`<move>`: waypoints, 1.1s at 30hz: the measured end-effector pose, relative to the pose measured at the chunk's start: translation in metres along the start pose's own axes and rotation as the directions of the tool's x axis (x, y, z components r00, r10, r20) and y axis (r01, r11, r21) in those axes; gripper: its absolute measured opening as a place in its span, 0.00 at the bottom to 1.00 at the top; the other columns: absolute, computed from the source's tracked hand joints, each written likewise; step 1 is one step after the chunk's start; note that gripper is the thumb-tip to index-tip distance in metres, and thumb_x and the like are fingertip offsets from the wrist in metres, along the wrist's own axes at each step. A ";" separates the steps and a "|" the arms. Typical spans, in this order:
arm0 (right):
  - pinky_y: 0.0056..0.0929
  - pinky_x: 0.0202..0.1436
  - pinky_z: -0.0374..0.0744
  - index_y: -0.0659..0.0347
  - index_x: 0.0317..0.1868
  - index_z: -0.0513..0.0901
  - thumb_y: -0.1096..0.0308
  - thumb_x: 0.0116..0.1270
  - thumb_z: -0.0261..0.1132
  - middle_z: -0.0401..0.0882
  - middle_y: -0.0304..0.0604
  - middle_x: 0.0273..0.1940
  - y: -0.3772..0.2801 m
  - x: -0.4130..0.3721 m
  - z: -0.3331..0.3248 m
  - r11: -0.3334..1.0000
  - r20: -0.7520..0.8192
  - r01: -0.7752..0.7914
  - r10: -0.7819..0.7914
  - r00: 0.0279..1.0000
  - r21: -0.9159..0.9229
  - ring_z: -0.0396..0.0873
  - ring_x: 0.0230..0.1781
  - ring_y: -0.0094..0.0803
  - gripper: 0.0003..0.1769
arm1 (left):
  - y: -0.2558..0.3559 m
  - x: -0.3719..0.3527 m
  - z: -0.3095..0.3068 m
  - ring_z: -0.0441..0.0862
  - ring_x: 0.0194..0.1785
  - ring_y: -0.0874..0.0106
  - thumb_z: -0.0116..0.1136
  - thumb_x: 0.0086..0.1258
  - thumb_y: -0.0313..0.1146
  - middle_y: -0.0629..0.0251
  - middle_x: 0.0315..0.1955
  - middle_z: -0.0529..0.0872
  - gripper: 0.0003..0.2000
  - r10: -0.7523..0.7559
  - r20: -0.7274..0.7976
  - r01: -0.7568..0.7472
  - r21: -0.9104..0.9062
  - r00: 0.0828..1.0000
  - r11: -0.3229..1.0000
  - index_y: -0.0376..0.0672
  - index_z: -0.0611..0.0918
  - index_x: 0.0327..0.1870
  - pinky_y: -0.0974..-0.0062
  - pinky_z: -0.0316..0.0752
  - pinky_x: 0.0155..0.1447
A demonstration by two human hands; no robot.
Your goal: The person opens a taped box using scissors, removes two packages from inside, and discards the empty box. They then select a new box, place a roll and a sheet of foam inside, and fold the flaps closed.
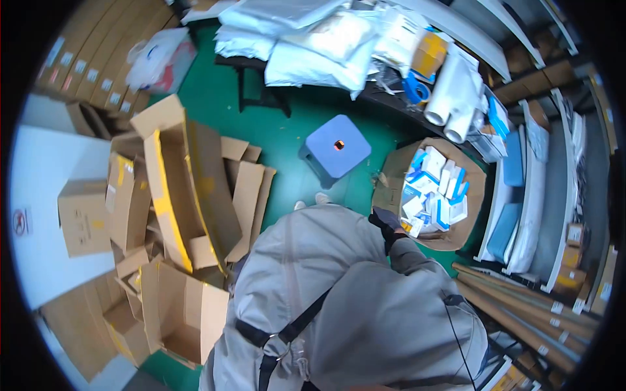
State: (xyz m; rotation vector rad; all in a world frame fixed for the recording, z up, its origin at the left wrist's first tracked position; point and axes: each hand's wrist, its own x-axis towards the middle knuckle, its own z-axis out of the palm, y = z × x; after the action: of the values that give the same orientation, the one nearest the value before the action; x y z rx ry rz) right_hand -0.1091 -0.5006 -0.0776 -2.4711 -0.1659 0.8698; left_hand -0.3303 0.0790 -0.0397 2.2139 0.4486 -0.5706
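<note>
My right hand (386, 223), in a dark glove or cuff, is at the near left rim of a large open carton (471, 225). Its fingers are mostly hidden, and I cannot tell whether they grip the rim. Inside the carton lies a heap of small white and blue boxes (427, 186). My left hand is out of sight; the grey jacket (313, 260) with a black strap fills the lower middle of the view.
A blue-grey stool (339, 146) stands on the green floor ahead. Opened cardboard boxes (195, 189) pile up at left. White plastic packages (319, 52) and rolls (450, 91) cover a table at the back. Shelves (531, 195) and long cardboard tubes (521, 319) line the right.
</note>
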 end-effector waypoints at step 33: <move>0.48 0.55 0.80 0.57 0.56 0.84 0.49 0.78 0.61 0.88 0.59 0.53 -0.005 -0.012 -0.062 0.966 0.150 -0.078 0.042 0.988 0.246 0.85 0.55 0.59 0.21 | -0.065 -0.067 0.120 0.87 0.55 0.42 0.54 0.80 0.50 0.48 0.52 0.91 0.19 -0.263 0.081 0.246 0.175 0.961 0.953 0.48 0.81 0.60 0.48 0.81 0.55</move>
State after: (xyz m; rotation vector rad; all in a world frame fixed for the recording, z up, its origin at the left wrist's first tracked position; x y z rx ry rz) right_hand -0.0802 -0.5267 -0.0270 -2.1887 -0.0277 1.0287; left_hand -0.4485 0.0183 -0.1145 2.2833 0.6598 -0.8838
